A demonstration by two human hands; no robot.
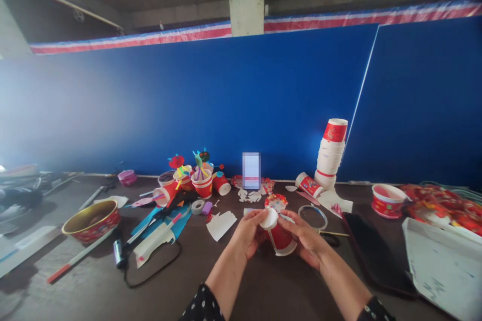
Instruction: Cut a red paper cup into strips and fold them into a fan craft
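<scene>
A red paper cup [281, 239] is held low in front of me between both hands, tilted, with its wide white rim toward me. At its narrow far end is a white round piece [269, 218]; whether this is the cup's own base or a separate paper disc I cannot tell. My left hand [249, 234] is closed on the cup's left side, thumb against the white round. On the other side, my right hand [309, 242] grips the cup, its fingers partly hidden behind it. Just beyond my hands lies a red patterned paper piece [276, 201].
Decorated paper cups [202, 184] stand at back left, near a tape roll [198, 206]. Left lie a gold-lined bowl [90, 220] and a corded tool [119, 253]. A cup stack [331, 153] rises back right; a dark tray [376, 251] and white box [444, 266] lie right.
</scene>
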